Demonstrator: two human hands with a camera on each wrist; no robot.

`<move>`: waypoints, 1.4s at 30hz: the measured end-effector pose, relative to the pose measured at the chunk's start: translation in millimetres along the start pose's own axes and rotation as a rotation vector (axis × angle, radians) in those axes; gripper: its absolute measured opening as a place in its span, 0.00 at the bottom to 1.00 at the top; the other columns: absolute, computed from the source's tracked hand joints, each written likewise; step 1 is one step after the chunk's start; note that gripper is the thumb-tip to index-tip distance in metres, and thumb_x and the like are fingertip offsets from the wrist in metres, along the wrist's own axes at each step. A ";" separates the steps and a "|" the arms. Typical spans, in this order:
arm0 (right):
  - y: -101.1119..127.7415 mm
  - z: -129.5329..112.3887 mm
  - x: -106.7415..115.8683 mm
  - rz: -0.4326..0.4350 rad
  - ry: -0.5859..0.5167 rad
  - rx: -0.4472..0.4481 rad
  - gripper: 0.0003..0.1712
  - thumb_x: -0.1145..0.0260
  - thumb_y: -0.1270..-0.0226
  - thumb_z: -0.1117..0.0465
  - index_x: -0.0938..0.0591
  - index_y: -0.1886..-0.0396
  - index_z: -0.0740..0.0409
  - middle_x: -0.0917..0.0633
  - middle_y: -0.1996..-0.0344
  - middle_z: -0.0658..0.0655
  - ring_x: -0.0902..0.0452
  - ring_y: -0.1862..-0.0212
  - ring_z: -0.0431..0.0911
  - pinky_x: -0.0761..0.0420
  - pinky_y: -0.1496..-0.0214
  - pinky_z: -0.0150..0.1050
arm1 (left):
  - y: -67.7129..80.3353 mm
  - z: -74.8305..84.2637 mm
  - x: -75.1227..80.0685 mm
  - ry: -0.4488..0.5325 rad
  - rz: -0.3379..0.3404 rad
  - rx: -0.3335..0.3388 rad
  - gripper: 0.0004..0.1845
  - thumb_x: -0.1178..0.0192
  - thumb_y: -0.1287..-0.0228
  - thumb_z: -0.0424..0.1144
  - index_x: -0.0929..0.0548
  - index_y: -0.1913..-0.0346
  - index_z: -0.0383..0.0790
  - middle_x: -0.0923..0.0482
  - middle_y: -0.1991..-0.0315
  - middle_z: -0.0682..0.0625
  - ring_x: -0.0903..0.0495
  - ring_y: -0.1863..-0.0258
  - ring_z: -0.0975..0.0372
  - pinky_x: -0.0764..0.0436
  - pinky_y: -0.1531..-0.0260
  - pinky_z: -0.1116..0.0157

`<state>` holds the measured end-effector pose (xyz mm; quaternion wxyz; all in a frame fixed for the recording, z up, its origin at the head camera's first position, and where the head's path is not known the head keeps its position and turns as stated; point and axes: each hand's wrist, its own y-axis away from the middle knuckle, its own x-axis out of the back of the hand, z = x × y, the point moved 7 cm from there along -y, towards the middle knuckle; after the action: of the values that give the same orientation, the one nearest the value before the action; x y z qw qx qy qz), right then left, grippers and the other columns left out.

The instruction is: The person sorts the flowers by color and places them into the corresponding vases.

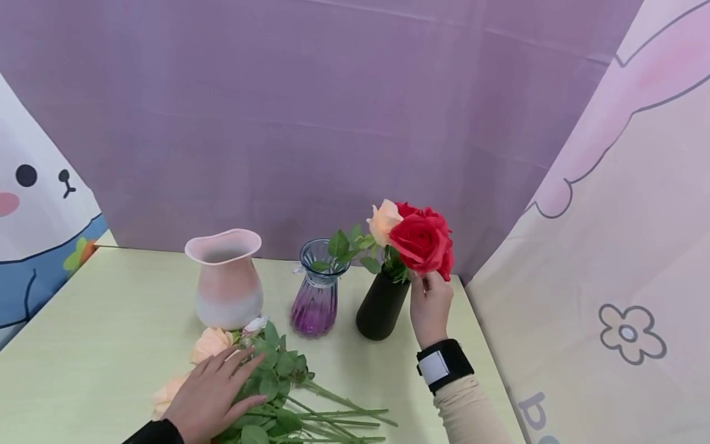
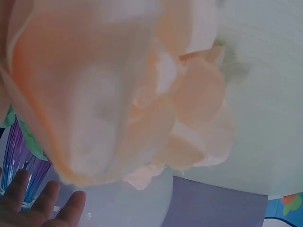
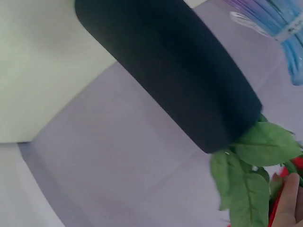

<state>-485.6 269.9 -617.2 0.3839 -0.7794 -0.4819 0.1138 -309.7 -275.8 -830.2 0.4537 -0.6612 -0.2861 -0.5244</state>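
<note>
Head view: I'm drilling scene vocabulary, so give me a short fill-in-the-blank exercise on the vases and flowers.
1. The red rose stands in the ____ vase.
2. The right hand touches the ____ rose.
3. The left hand rests on flowers lying on the ____.
4. The middle vase is purple ____.

Missing words: black; red; table; glass

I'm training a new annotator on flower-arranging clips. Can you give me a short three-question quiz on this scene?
1. True or false: the matte black vase holds red roses.
2. Which hand rests on the loose bunch of peach roses and green stems lying on the pale green table? A) left B) right
3. Fill in: between the pink ceramic vase and the black vase stands a ribbed ___ glass vase.

Key: 1 true. 2 A: the left hand; the right hand pinches a red rose. 3 purple.
</note>
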 end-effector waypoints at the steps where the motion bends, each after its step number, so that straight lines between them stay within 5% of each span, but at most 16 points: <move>1: 0.0 -22.1 3.4 -0.017 0.032 -0.005 0.08 0.29 0.35 0.56 0.13 0.57 0.50 0.11 0.65 0.53 0.17 0.64 0.45 0.17 0.63 0.34 | 0.6 0.4 -0.1 0.000 0.000 0.001 0.51 0.57 0.48 0.84 0.51 0.22 0.71 0.59 0.20 0.64 0.59 0.19 0.55 0.65 0.22 0.42; 4: -3.6 -78.4 9.9 -0.056 0.100 -0.007 0.07 0.30 0.34 0.55 0.13 0.61 0.52 0.11 0.68 0.54 0.18 0.68 0.44 0.18 0.69 0.31 | 2.0 1.7 -1.9 0.001 0.001 -0.004 0.51 0.57 0.48 0.84 0.51 0.22 0.71 0.58 0.20 0.65 0.59 0.19 0.55 0.65 0.22 0.43; 7: -4.1 -101.4 8.6 -0.102 0.176 -0.034 0.11 0.33 0.32 0.46 0.13 0.66 0.46 0.12 0.70 0.49 0.19 0.69 0.41 0.17 0.69 0.31 | 3.4 3.7 -5.6 0.001 -0.002 -0.010 0.50 0.57 0.48 0.84 0.51 0.22 0.71 0.58 0.20 0.65 0.59 0.19 0.54 0.66 0.22 0.43; 11: 3.5 -88.4 0.9 -0.157 0.210 -0.045 0.14 0.35 0.32 0.42 0.14 0.69 0.44 0.14 0.68 0.49 0.20 0.65 0.44 0.16 0.65 0.34 | 4.7 5.1 -9.9 0.005 -0.005 -0.015 0.50 0.57 0.48 0.84 0.51 0.22 0.71 0.58 0.20 0.64 0.59 0.19 0.54 0.66 0.22 0.43; 17: 12.8 -26.8 -12.5 -0.152 0.207 -0.017 0.08 0.27 0.37 0.54 0.11 0.60 0.49 0.16 0.61 0.57 0.22 0.59 0.49 0.18 0.67 0.32 | 6.1 6.0 -6.2 0.005 -0.009 -0.013 0.50 0.57 0.48 0.84 0.51 0.22 0.71 0.58 0.20 0.64 0.59 0.19 0.54 0.66 0.22 0.43; 21: 12.7 -10.6 -16.5 -0.154 0.247 0.004 0.14 0.28 0.37 0.49 0.12 0.52 0.39 0.17 0.55 0.52 0.23 0.56 0.48 0.17 0.68 0.33 | 7.3 4.4 -2.9 -0.012 -0.022 -0.005 0.50 0.58 0.48 0.84 0.52 0.22 0.72 0.60 0.20 0.65 0.60 0.19 0.55 0.67 0.22 0.44; 24: 11.2 -10.6 -15.8 -0.150 0.247 0.033 0.17 0.28 0.37 0.47 0.14 0.48 0.33 0.18 0.52 0.50 0.24 0.54 0.47 0.20 0.67 0.32 | 6.3 3.8 -0.9 -0.009 -0.019 -0.007 0.49 0.58 0.47 0.84 0.51 0.22 0.72 0.60 0.20 0.66 0.60 0.19 0.56 0.67 0.22 0.44; 28: 6.4 -21.6 -15.2 -0.172 0.236 0.019 0.19 0.27 0.37 0.52 0.14 0.46 0.39 0.19 0.50 0.55 0.24 0.53 0.51 0.19 0.65 0.37 | 3.1 -2.1 3.9 0.009 -0.008 0.005 0.50 0.56 0.48 0.84 0.50 0.23 0.72 0.59 0.20 0.65 0.58 0.19 0.55 0.65 0.22 0.44; 36: 12.4 -69.1 -7.1 -0.133 0.237 0.010 0.14 0.30 0.34 0.51 0.13 0.50 0.45 0.17 0.62 0.55 0.25 0.65 0.45 0.24 0.74 0.31 | 24.2 -45.2 -2.3 -0.012 -0.015 0.052 0.49 0.54 0.48 0.83 0.50 0.23 0.73 0.59 0.20 0.66 0.59 0.19 0.57 0.66 0.23 0.41; 39: 22.6 -74.3 -5.5 -0.142 0.248 0.004 0.11 0.30 0.33 0.54 0.12 0.52 0.44 0.15 0.64 0.54 0.24 0.64 0.48 0.20 0.69 0.35 | 35.1 -48.3 22.7 -0.030 -0.003 0.059 0.48 0.54 0.47 0.83 0.49 0.23 0.73 0.57 0.21 0.67 0.59 0.19 0.58 0.66 0.23 0.40; 40: 26.1 -74.5 -5.1 -0.155 0.255 -0.006 0.12 0.31 0.32 0.54 0.12 0.51 0.42 0.14 0.64 0.52 0.22 0.64 0.48 0.18 0.68 0.38 | 36.1 -44.3 41.0 -0.039 0.004 0.063 0.48 0.54 0.47 0.83 0.48 0.23 0.73 0.55 0.21 0.66 0.58 0.19 0.58 0.63 0.23 0.39; 42: 33.6 -78.0 -3.6 -0.178 0.256 -0.043 0.15 0.32 0.32 0.54 0.14 0.46 0.40 0.14 0.65 0.51 0.22 0.64 0.48 0.17 0.67 0.40 | 32.0 -25.1 102.8 -0.022 -0.024 0.079 0.45 0.54 0.43 0.81 0.45 0.24 0.71 0.47 0.22 0.61 0.50 0.21 0.52 0.52 0.27 0.35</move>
<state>-422.4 220.7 -588.7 0.4339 -0.7499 -0.4984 -0.0313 -263.9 -322.1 -740.9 0.4701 -0.6451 -0.3194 -0.5107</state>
